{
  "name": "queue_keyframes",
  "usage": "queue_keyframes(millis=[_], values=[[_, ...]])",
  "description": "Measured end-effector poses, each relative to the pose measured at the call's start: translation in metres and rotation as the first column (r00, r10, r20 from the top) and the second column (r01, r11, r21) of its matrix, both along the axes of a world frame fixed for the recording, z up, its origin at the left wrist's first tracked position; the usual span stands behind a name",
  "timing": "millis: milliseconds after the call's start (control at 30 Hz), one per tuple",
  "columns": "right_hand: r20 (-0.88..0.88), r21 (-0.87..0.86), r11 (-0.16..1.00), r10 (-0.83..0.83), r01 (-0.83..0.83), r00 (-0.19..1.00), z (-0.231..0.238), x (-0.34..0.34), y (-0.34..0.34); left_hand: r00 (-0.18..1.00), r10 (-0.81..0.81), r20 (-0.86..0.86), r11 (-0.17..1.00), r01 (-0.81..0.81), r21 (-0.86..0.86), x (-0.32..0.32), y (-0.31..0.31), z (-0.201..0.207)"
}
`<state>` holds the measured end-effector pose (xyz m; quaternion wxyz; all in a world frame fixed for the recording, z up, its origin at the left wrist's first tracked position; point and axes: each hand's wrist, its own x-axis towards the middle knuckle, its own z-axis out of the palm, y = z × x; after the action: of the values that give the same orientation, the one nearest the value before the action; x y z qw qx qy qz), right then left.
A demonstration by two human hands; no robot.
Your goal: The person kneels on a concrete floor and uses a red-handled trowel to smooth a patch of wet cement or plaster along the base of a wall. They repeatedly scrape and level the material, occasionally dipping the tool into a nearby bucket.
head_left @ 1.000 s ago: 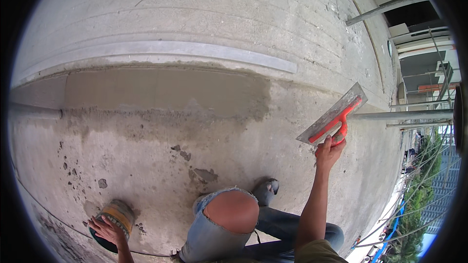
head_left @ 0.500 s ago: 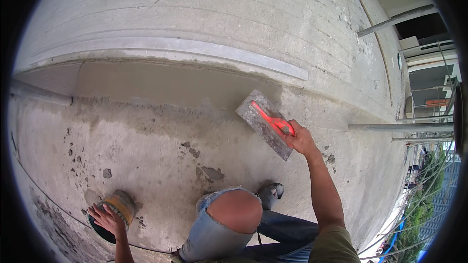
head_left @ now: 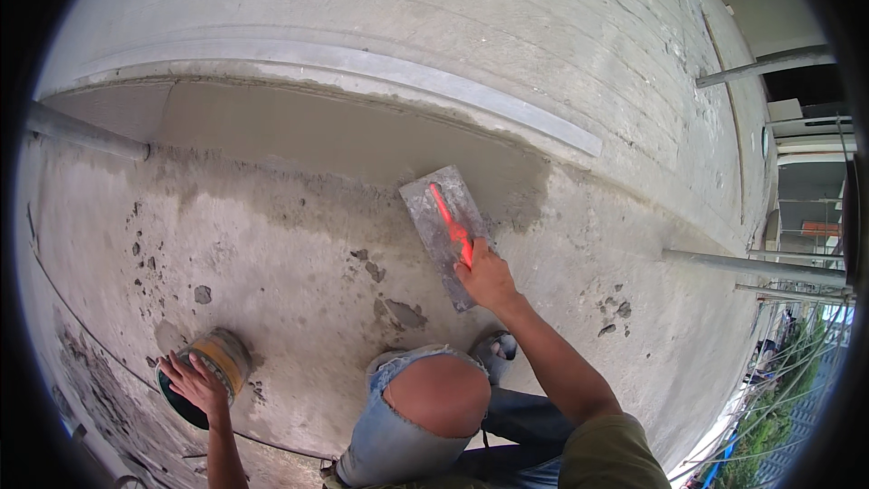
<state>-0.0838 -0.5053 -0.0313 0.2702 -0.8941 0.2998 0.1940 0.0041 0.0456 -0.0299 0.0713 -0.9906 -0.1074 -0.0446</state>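
Pole (head_left: pixel 90 131) at far left, its end meeting the concrete by the smooth strip. Bucket (head_left: pixel 222 358) near left, yellow band, dark mouth. Left hand (head_left: pixel 196 382) lies on its rim, fingers spread; thumb side hidden, so can't tell if it grips at all. Loose grey lump (head_left: pixel 203 294) just beyond the bucket, small crumbs around it.

Strip (head_left: pixel 299 136) of damp-looking mortar runs from the left to past the middle. Flat at left; near edge ragged, smeared onto bare concrete. Long pale bar (head_left: pixel 543 120) lies along its far side, reaching past its right end.

Knee (head_left: pixel 439 398) near middle, well off the mortar. Trowel (head_left: pixel 444 237) sits middle, slanted: far end of the blade over the strip's near edge, near end over bare concrete. Can't tell whether the blade presses or hovers. Right hand (head_left: pixel 489 279) is closed round the red handle, at its near end.

Step looks like smoothing. To do it well: blade nearly flat, leading edge slightly lifted, light even pressure, long strokes along the strip. Rough near edge and right end probably want most attention; feather them into the concrete. Avoid digging a corner in, knocking the bar, or dragging crumbs into the mortar.

Another pole (head_left: pixel 760 267) at right, well apart from the trowel.
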Motion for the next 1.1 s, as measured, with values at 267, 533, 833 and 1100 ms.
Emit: queue_keyframes(millis=[267,533,833,1100], values=[[0.142,0.182,0.821,-0.566,0.541,0.812,-0.027,-0.012,0.085,1.0,-0.016,0.008,1.0,0.015,0.017,0.0,0.003,-0.002],[0.244,0.065,0.846,-0.528,0.53,0.813,-0.056,0.011,0.084,1.0,0.006,-0.026,1.0,-0.006,0.011,0.002,-0.003,0.003],[0.166,0.068,0.863,-0.504,0.5,0.848,-0.046,-0.005,0.09,0.998,0.03,-0.053,0.999,-0.029,0.024,0.002,0.0,0.001],[0.091,0.088,0.865,-0.502,0.495,0.86,-0.013,0.011,0.094,0.999,0.024,-0.039,1.0,-0.024,0.002,0.0,0.002,0.002]])
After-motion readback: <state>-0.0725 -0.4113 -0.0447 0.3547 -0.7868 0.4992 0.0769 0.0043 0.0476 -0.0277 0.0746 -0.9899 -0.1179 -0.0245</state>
